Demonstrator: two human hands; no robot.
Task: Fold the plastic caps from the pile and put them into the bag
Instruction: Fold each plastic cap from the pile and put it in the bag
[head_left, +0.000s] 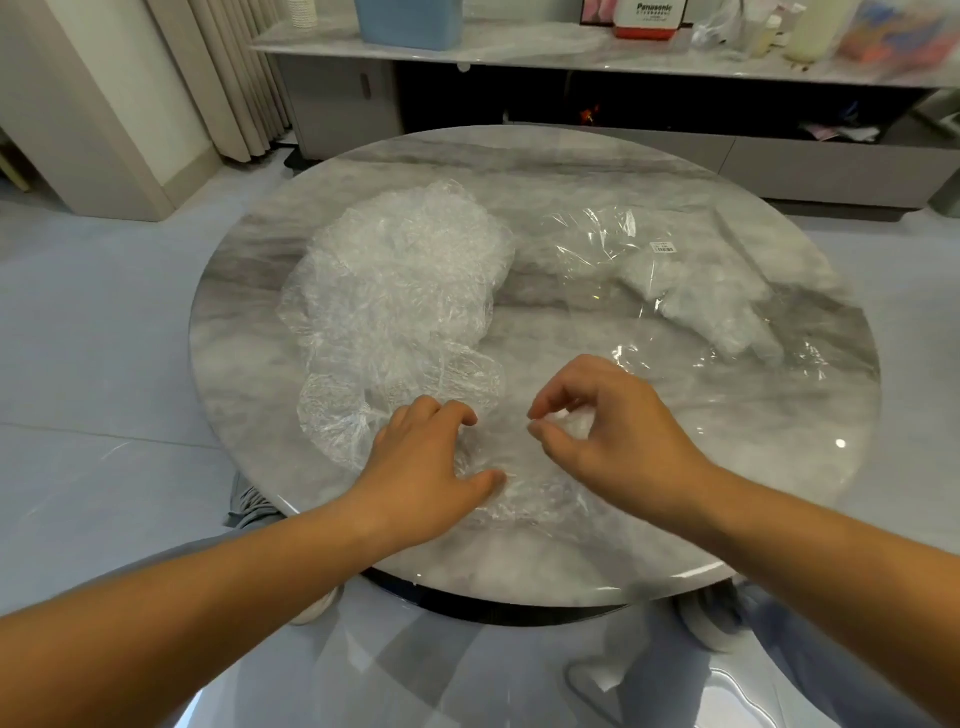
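Clear bag (597, 249), seemingly folded caps (719, 306) inside.

One o'clock: I read "Panasonic" in black on the white-and-red box (651, 18) on the far shelf (545, 58). Two o'clock on the desk (571, 166): white sticker (661, 247) on the clear bag (597, 270), print too small for me to read.

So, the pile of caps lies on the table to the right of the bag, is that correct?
Not quite: the head view shows the pile lying on the table to the left of the bag, not to its right.
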